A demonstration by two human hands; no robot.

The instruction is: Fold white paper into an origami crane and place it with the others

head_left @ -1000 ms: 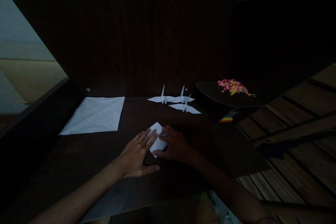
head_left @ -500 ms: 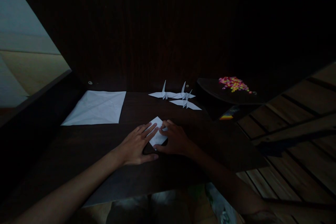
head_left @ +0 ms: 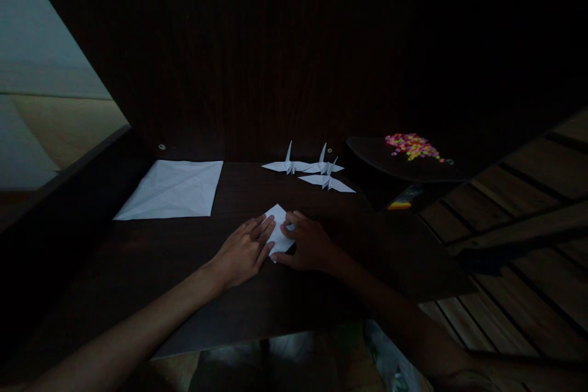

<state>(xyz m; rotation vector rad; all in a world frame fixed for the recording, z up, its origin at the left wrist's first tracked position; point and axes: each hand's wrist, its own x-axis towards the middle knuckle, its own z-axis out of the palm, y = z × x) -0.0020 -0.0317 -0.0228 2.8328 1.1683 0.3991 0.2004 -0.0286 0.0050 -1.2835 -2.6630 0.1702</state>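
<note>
A small folded sheet of white paper (head_left: 278, 234) lies on the dark wooden surface, its pointed corner facing away from me. My left hand (head_left: 245, 251) rests flat over its left side, fingers stretched out and thumb tip at the lower left edge. On the other side my right hand (head_left: 307, 242) has curled fingers and a thumb at the paper's right and lower edges, gripping it. The fingers cover both sides of the paper. Beyond it stand three white origami cranes: a left crane (head_left: 287, 166), a back crane (head_left: 321, 166) and a front crane (head_left: 327, 182).
A larger creased white paper sheet (head_left: 172, 190) lies at the left. Small pink, red and yellow pieces (head_left: 413, 147) are heaped on a dark curved shelf (head_left: 376, 159) at the right. A dark upright panel (head_left: 257, 61) closes off the back, and wooden slats (head_left: 500, 196) show at far right.
My left thumb has moved in from its spread position below and now touches the paper's lower left edge. My right hand and the cranes stay in place; the view has shifted slightly.
</note>
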